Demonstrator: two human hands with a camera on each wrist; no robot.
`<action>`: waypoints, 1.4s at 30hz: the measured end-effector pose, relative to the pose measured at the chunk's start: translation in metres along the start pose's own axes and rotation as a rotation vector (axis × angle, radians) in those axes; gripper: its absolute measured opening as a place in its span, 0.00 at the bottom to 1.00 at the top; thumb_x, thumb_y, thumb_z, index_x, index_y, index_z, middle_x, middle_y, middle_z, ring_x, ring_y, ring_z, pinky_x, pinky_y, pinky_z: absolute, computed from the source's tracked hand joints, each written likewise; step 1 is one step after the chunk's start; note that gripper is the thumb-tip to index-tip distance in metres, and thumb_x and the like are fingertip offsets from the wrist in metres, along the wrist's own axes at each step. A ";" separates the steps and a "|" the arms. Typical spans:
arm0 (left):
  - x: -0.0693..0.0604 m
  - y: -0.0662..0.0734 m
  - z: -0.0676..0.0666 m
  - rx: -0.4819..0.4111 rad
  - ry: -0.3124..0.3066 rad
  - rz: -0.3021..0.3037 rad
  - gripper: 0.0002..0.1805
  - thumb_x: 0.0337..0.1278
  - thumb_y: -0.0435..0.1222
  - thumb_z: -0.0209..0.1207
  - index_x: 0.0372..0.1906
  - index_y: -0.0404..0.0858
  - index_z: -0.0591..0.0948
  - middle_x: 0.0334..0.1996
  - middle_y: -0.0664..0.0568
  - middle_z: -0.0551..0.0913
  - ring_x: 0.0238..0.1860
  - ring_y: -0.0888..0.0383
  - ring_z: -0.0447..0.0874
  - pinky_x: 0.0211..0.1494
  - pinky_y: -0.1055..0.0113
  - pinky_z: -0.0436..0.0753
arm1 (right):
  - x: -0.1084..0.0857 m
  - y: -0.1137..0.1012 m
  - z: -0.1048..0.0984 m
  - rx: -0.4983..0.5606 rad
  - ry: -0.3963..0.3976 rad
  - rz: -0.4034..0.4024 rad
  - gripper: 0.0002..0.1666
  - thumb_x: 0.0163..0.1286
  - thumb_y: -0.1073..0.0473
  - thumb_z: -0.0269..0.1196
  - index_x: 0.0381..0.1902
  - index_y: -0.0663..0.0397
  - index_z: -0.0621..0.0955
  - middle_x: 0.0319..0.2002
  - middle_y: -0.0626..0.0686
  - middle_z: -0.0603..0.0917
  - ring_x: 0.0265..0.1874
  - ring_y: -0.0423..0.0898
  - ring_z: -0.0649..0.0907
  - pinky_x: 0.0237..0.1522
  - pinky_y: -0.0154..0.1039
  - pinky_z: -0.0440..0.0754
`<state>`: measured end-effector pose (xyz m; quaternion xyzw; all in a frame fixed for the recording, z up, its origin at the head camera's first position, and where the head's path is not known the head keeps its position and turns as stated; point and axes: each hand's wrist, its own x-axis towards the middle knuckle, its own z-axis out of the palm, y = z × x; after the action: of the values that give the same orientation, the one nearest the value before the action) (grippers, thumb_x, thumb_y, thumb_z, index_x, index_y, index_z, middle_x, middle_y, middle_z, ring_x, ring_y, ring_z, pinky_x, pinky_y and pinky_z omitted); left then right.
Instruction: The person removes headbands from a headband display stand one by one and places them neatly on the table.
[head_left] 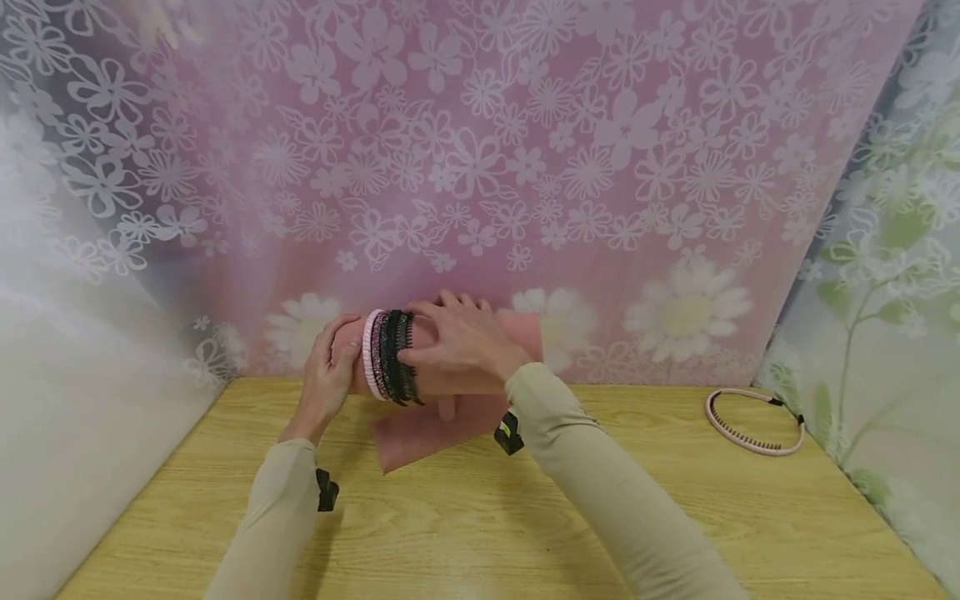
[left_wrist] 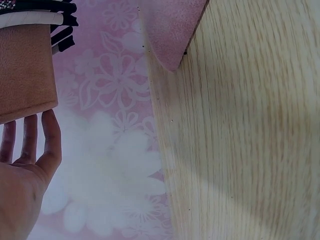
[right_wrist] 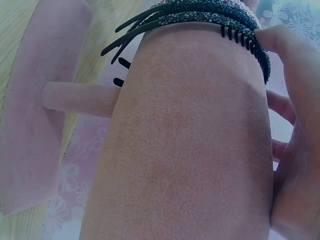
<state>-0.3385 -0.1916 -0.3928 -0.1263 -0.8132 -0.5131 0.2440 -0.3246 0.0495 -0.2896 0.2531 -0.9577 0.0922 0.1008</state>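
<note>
A pink velvety headband stand has a horizontal roll (head_left: pixel 525 337) on a short post above a flat base (head_left: pixel 408 442). Several headbands sit side by side around the roll: a pale pink one (head_left: pixel 370 354) outermost on the left, then dark glittery ones (right_wrist: pixel 210 20) with black comb teeth. My left hand (head_left: pixel 326 375) holds the roll's left end, its fingertips against the rim in the left wrist view. Draped over the roll from above, my right hand (head_left: pixel 468 337) touches the innermost dark headband with its thumb; other fingers are partly hidden behind the roll.
On the wooden table (head_left: pixel 600 500) a pink headband (head_left: pixel 716 429) with dark teeth lies at the far right. A floral curtain (head_left: pixel 465 167) hangs close behind the stand, and pale floral sheets border the left and right sides.
</note>
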 end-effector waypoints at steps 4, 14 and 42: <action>0.000 -0.001 0.000 0.000 0.003 0.002 0.23 0.75 0.52 0.51 0.71 0.58 0.72 0.74 0.51 0.70 0.74 0.46 0.66 0.73 0.38 0.63 | 0.000 0.000 -0.001 0.021 -0.009 -0.001 0.47 0.62 0.23 0.60 0.76 0.27 0.67 0.65 0.49 0.73 0.62 0.51 0.73 0.60 0.55 0.71; 0.000 -0.002 -0.001 0.001 0.001 -0.005 0.23 0.75 0.51 0.51 0.71 0.59 0.72 0.73 0.51 0.70 0.73 0.46 0.67 0.73 0.38 0.64 | 0.000 0.003 -0.003 0.061 -0.041 0.003 0.48 0.61 0.26 0.61 0.77 0.30 0.66 0.67 0.49 0.72 0.63 0.51 0.73 0.63 0.56 0.69; 0.001 -0.002 0.000 0.000 0.001 -0.020 0.23 0.75 0.53 0.51 0.70 0.58 0.72 0.74 0.52 0.69 0.73 0.46 0.67 0.74 0.39 0.64 | -0.012 0.005 -0.011 0.108 -0.049 -0.027 0.45 0.63 0.33 0.66 0.75 0.37 0.70 0.63 0.49 0.74 0.62 0.49 0.73 0.69 0.53 0.69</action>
<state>-0.3401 -0.1927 -0.3943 -0.1179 -0.8145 -0.5154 0.2390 -0.3152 0.0624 -0.2824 0.2731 -0.9501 0.1361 0.0647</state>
